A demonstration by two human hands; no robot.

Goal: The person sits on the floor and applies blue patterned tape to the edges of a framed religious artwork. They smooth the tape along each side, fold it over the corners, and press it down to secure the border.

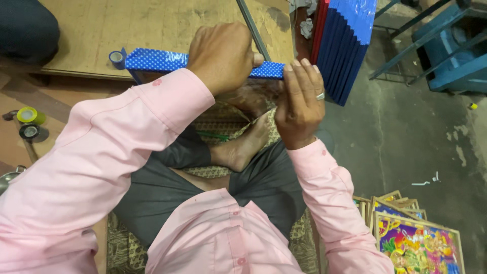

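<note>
I sit cross-legged and hold a flat framed panel edge-on in front of me; its top edge is wrapped in blue dotted tape. My left hand grips that edge from above near its middle. My right hand, with a ring on one finger, clasps the panel's right end, fingers curled over the taped edge. A roll of blue tape hangs at the panel's left end. The panel's glossy face is mostly hidden behind my hands.
A stack of blue-edged panels leans upright to the right. A wooden board lies ahead. Tape rolls rest at left. Colourful framed pictures are piled at lower right. Blue metal furniture stands on the concrete floor.
</note>
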